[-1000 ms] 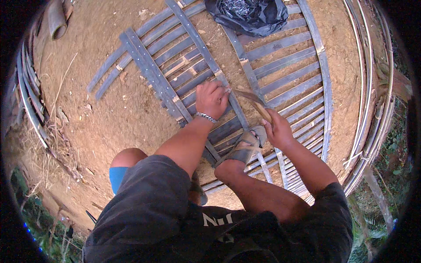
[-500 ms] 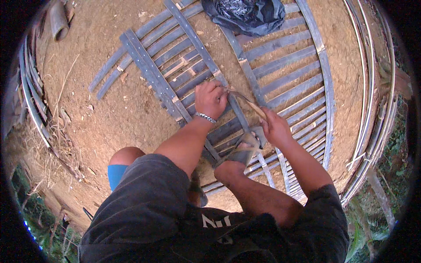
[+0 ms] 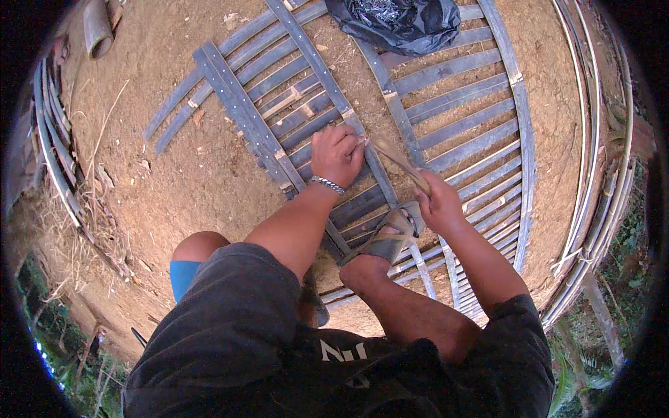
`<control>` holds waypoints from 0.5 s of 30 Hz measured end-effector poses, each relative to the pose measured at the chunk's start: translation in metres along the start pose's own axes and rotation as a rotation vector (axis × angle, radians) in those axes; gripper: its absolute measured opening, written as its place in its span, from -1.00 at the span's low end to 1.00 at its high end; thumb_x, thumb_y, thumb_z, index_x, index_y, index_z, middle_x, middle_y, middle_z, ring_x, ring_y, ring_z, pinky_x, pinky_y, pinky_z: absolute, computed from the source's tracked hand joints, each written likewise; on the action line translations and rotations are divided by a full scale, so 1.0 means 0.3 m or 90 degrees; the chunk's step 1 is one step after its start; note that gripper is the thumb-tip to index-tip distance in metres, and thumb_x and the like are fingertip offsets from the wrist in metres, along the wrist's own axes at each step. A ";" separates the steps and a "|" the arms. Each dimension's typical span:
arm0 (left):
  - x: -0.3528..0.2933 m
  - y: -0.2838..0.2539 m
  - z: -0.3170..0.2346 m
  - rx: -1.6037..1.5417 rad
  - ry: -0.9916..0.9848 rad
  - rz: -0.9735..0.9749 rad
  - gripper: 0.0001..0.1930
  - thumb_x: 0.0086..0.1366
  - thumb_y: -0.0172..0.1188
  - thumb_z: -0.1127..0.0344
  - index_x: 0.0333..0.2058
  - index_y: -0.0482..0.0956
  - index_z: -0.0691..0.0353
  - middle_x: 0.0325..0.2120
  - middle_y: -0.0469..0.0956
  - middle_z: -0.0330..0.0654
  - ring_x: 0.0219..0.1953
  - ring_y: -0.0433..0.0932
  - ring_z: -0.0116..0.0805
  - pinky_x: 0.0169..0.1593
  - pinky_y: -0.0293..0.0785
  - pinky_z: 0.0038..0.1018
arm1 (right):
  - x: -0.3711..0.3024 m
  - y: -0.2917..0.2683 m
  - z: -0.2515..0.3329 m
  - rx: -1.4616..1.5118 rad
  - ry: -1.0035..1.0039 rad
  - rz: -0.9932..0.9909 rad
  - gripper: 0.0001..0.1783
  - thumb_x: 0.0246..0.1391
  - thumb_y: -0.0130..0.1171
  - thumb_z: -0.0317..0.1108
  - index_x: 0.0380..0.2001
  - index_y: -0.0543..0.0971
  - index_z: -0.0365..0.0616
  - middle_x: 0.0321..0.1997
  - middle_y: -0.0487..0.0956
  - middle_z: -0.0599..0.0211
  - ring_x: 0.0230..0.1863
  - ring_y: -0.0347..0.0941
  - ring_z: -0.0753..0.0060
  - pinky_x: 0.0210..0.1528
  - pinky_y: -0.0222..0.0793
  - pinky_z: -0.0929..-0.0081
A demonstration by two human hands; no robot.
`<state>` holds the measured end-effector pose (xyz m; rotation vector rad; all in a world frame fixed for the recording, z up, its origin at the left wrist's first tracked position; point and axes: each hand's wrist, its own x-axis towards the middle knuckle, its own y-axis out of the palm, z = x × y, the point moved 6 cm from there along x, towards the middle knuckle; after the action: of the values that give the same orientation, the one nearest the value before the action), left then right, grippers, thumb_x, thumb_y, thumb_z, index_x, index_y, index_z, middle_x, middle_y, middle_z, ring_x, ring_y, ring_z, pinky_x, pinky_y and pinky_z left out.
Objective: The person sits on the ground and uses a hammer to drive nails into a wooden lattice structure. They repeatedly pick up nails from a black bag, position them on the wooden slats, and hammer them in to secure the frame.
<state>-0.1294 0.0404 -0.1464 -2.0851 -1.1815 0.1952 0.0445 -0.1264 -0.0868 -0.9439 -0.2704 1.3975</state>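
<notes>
My left hand (image 3: pixel 336 155), with a chain bracelet at the wrist, is pinched closed at a dark bamboo strip (image 3: pixel 327 82). Whatever its fingertips hold is too small to make out. My right hand (image 3: pixel 440 202) grips the wooden handle of a hammer (image 3: pixel 398 161). The handle slants up and left toward the left fingertips; its head is blurred and hard to see. The strip lies across several bamboo slats (image 3: pixel 306 129), forming a panel on the ground. My sandalled foot (image 3: pixel 394 233) rests on the panel, just below the hands.
A black plastic bag (image 3: pixel 425 35) holding many small metal nails lies at the top. A second slatted panel (image 3: pixel 463 104) spreads to the right. Long poles (image 3: pixel 592 230) lie along the right edge, bent strips (image 3: pixel 56 139) at the left, and a bamboo tube (image 3: pixel 99 31) at upper left.
The hammer has shifted slightly in my right hand, its far end still near the left fingertips. My left hand keeps its pinch at the strip. The view has shifted a little.
</notes>
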 end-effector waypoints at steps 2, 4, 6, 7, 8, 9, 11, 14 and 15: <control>-0.002 0.004 0.003 0.010 0.005 0.000 -0.85 0.02 0.44 0.36 -0.43 0.63 0.10 -0.27 0.58 -0.28 -0.21 0.53 -0.18 -0.12 0.32 -0.21 | -0.001 0.020 -0.042 -0.044 0.092 0.046 -0.57 0.26 0.17 -0.36 0.18 0.46 -0.12 -0.05 0.62 -0.15 -0.04 0.58 -0.30 -0.03 0.52 0.03; 0.005 0.008 0.007 0.018 0.008 0.000 -0.86 0.03 0.43 0.36 -0.43 0.63 0.10 -0.27 0.59 -0.27 -0.21 0.53 -0.18 -0.12 0.32 -0.20 | 0.005 0.012 -0.063 -0.056 0.116 0.039 -0.57 0.28 0.16 -0.35 0.19 0.46 -0.13 -0.05 0.62 -0.15 -0.04 0.58 -0.30 -0.03 0.51 0.04; 0.002 0.004 0.001 0.020 0.003 0.007 -0.86 0.03 0.43 0.37 -0.43 0.63 0.11 -0.26 0.59 -0.27 -0.20 0.54 -0.18 -0.11 0.32 -0.21 | 0.002 -0.014 -0.046 -0.036 0.079 -0.014 -0.57 0.29 0.15 -0.34 0.19 0.45 -0.15 -0.05 0.62 -0.14 -0.03 0.59 -0.28 -0.02 0.51 0.06; -0.005 0.000 0.002 0.009 -0.003 0.005 -0.87 0.04 0.42 0.38 -0.42 0.64 0.11 -0.26 0.60 -0.26 -0.19 0.55 -0.17 -0.09 0.33 -0.21 | -0.003 -0.021 -0.037 -0.001 0.080 -0.018 -0.57 0.31 0.14 -0.33 0.20 0.45 -0.19 -0.05 0.61 -0.19 -0.04 0.59 -0.30 -0.03 0.51 0.10; -0.005 -0.003 0.001 -0.001 -0.005 0.000 -0.87 0.05 0.41 0.38 -0.41 0.64 0.12 -0.26 0.60 -0.24 -0.18 0.55 -0.15 -0.08 0.34 -0.21 | -0.005 -0.031 -0.040 0.017 0.102 -0.018 -0.58 0.32 0.14 -0.32 0.19 0.44 -0.21 -0.06 0.62 -0.19 -0.04 0.60 -0.27 -0.03 0.51 0.12; -0.005 -0.007 0.001 -0.012 -0.008 -0.005 -0.88 0.05 0.40 0.39 -0.40 0.64 0.13 -0.26 0.60 -0.22 -0.17 0.55 -0.13 -0.06 0.34 -0.21 | -0.009 -0.039 -0.044 0.035 0.124 -0.018 -0.58 0.33 0.13 -0.32 0.19 0.44 -0.23 -0.07 0.62 -0.19 -0.04 0.61 -0.24 -0.03 0.51 0.14; -0.011 -0.022 0.004 -0.072 -0.017 -0.016 -0.88 0.09 0.36 0.40 -0.36 0.64 0.15 -0.25 0.61 -0.17 -0.16 0.55 -0.08 -0.02 0.35 -0.17 | -0.028 -0.052 -0.061 0.054 0.146 -0.033 -0.58 0.34 0.13 -0.31 0.18 0.44 -0.26 -0.08 0.63 -0.18 -0.04 0.63 -0.16 -0.02 0.50 0.17; 0.038 -0.071 0.056 -0.076 -0.067 -0.071 -0.87 0.15 0.30 0.39 -0.29 0.64 0.18 -0.21 0.61 -0.10 -0.13 0.55 0.00 0.02 0.36 -0.11 | -0.068 -0.076 -0.088 0.069 0.157 -0.063 -0.58 0.35 0.12 -0.31 0.19 0.43 -0.28 -0.08 0.64 -0.15 -0.03 0.64 -0.04 -0.01 0.49 0.21; 0.079 -0.091 0.070 -0.061 -0.094 -0.097 -0.86 0.17 0.28 0.39 -0.26 0.64 0.19 -0.20 0.61 -0.08 -0.11 0.55 0.03 0.03 0.36 -0.08 | -0.072 -0.088 -0.074 0.083 0.166 -0.058 -0.57 0.36 0.12 -0.30 0.19 0.43 -0.29 -0.08 0.64 -0.14 -0.03 0.64 -0.01 0.00 0.49 0.22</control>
<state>-0.1442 0.0788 -0.1389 -2.0810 -1.4581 0.2288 0.0735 -0.1522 -0.0745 -0.9816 -0.0254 1.1784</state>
